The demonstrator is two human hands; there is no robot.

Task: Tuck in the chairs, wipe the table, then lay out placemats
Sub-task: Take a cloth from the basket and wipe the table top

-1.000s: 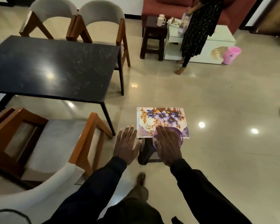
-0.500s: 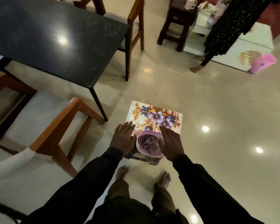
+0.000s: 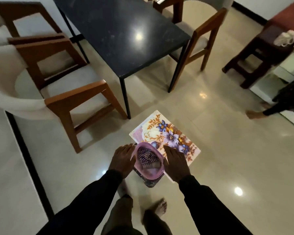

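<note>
So the hands have been closing in over the last second: left hand (image 3: 123, 158) is pressing flat against the pink basket (image 3: 152, 174) with the checked cloth (image 3: 147, 157). Right hand (image 3: 176, 164) is lying flat on the floral placemats (image 3: 168, 133) on a low stool, gripping nothing. I'm guessing pickup's coming. The dark surface (image 3: 119, 39) is waiting ahead, and the armchair (image 3: 71, 92) is sitting pulled out on the glossy floor (image 3: 227, 150).

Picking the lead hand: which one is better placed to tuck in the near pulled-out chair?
Left, probably. The left hand is beside the basket on the side facing that chair; the right hand is across the basket, over the placemats, farther from it.
</note>
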